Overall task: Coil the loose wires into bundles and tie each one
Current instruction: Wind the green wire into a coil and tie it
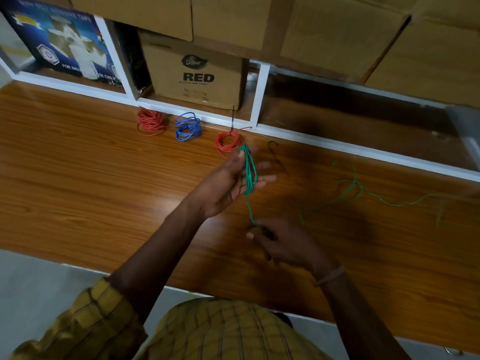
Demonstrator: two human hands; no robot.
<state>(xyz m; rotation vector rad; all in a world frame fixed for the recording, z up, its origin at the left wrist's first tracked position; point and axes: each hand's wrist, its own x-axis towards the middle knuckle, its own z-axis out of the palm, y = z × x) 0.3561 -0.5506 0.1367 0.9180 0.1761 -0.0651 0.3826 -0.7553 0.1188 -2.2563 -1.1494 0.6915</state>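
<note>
Far left on the surface (78,157) sit red coil (151,122) and blue coil (188,126), parked clear; a tied red coil (228,142) beside them. Left hand (228,180), fingers spread as a spool, carries green wire (250,172) loops; right hand (283,242) pinches the tail, feeding slack. Box (197,74) behind reads "Dabur RED"

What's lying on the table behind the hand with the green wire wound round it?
Behind the left hand and its green wire lies a red coil with a black tie. The fingers cover the coil's near edge. A loose black tie lies beside it.
</note>
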